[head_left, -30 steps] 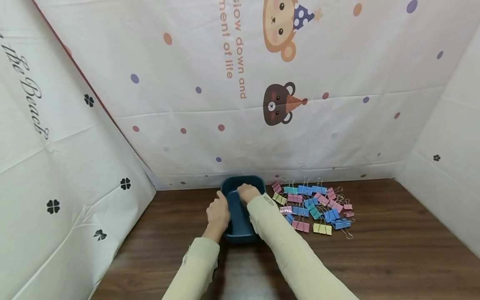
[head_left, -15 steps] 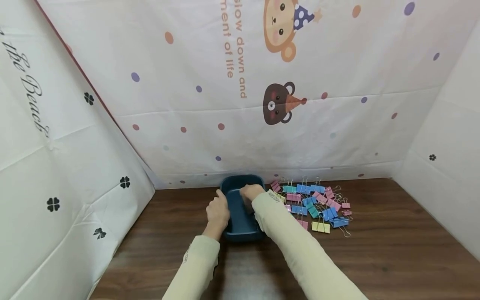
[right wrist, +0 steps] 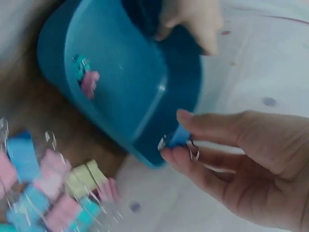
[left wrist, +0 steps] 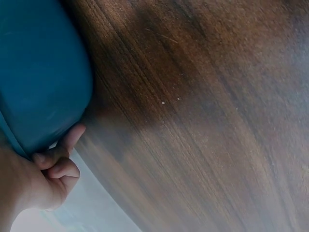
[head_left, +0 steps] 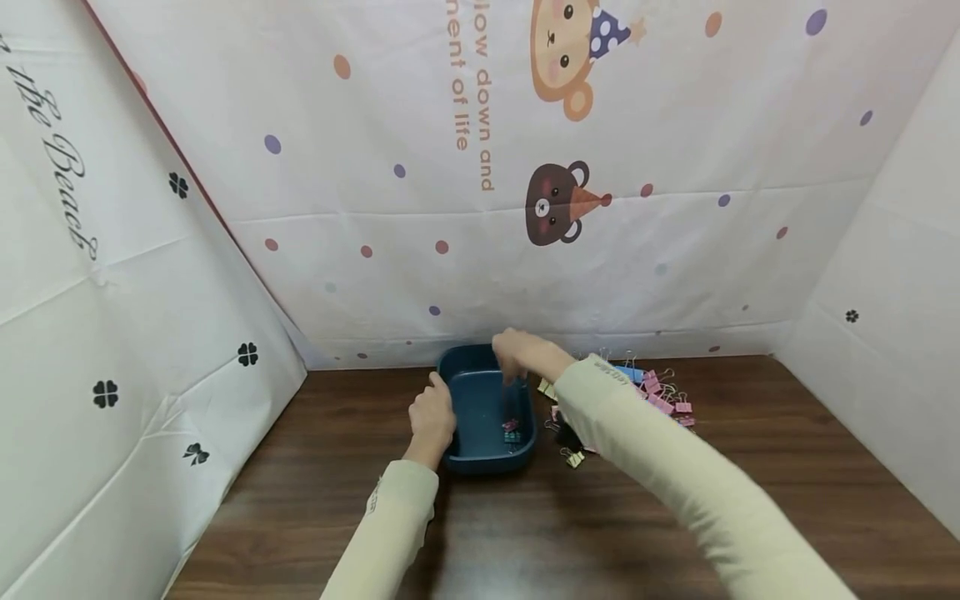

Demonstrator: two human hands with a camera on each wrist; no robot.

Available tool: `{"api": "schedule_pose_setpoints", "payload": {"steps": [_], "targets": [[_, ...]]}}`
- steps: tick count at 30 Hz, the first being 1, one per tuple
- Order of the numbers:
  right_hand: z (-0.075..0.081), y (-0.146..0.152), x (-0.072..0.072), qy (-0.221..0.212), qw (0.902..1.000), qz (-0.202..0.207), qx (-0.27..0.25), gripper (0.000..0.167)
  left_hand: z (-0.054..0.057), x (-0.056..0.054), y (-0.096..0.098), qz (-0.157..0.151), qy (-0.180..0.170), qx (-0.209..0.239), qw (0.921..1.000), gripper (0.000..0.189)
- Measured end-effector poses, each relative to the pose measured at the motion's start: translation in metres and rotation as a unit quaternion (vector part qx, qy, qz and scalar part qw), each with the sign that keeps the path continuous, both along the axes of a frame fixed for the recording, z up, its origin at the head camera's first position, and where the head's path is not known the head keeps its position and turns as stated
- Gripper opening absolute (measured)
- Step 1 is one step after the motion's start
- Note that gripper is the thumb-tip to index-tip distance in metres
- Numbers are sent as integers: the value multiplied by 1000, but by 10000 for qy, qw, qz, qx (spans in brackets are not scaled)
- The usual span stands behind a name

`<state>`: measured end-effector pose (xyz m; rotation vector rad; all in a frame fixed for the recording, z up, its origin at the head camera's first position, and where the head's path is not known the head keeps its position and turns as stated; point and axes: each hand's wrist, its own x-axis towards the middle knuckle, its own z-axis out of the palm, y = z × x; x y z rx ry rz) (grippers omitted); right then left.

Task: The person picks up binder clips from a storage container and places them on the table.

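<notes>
A deep blue plastic bin (head_left: 480, 400) stands on the table, with a teal binder clip (head_left: 512, 437) and a pink binder clip (head_left: 511, 424) inside near its right wall. My left hand (head_left: 432, 414) grips the bin's left rim; in the left wrist view, curled fingers (left wrist: 67, 164) lie against its outer side. Over the bin's back right corner is my right hand (head_left: 525, 354). The right wrist view shows that hand (right wrist: 256, 159) pinching a blue binder clip (right wrist: 179, 136) between thumb and fingers, just above the rim.
Right of the bin lies a loose pile of pink, blue, teal and yellow binder clips (right wrist: 48, 183), partly hidden by my right sleeve (head_left: 660, 433) in the head view. A white printed cloth (head_left: 375, 283) hangs behind the wooden table (head_left: 360, 433).
My right hand has risen from inside the bin towards its back right corner. The teal and pink clips in the bin have come into view. My left hand stays on the rim.
</notes>
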<state>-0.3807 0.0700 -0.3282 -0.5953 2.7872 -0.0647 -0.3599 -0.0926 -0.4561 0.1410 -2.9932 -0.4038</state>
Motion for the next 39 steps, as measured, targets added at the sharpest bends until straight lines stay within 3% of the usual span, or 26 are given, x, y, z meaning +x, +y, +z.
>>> {"api": "schedule_pose_setpoints", "payload": {"steps": [5, 11, 17, 22, 26, 32, 35, 39], "targets": [[32, 43, 22, 929, 9924, -258, -768, 35, -3, 1, 0, -22, -83, 33, 10000, 66], [39, 109, 46, 1107, 9839, -532, -1301, 21, 1, 0, -2, -75, -96, -40, 9999, 66], [12, 170, 64, 1120, 9842, -783, -1124, 32, -1, -5, -1, -125, -112, 19, 9999, 66], [-17, 213, 77, 546, 9853, -1401, -804, 33, 1, -4, 0, -178, -98, 32, 9998, 66], [-39, 241, 84, -19, 9808, -1822, -689, 31, 2, -1, -1, -115, -150, 32, 9998, 67], [-67, 271, 86, -320, 9699, -2167, -1060, 23, 2, 0, -5, -142, -180, 28, 9997, 68], [-75, 280, 87, -437, 9631, -2316, -1303, 27, 2, -1, -3, -164, -200, 30, 9997, 68], [-84, 283, 87, -410, 9620, -2262, -1473, 27, 1, -3, -3, -153, -215, 11, 9997, 68]]}}
